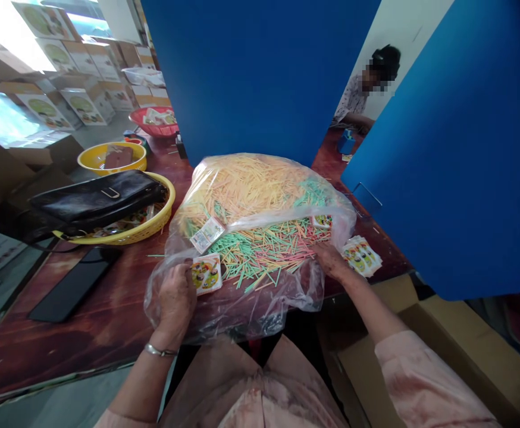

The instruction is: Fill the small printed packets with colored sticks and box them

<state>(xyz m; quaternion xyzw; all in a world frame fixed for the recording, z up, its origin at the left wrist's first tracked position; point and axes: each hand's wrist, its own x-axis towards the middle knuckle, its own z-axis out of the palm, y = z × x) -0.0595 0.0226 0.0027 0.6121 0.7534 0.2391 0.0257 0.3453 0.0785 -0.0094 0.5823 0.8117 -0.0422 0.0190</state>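
A large clear plastic bag [304, 291] lies on the table, full of thin coloured sticks [260, 244] in green, yellow, orange and pink. My left hand [177, 294], wearing a bangle at the wrist, is closed on the left edge of a printed packet [207, 273] at the bag's front left. Just above it, another small packet [207, 234] rests on the bag's opening. My right hand [330, 260] reaches to the sticks at the right of the opening, its fingers bent together; what they hold is too small to tell. A third packet [322, 221] lies behind it.
Several printed packets [362, 257] lie right of the bag. On the left are a phone [75, 284], a black purse [94, 199] on a yellow basket [168, 217], and more baskets. Blue partitions [260, 77] stand behind and right; a person [358, 95] sits beyond.
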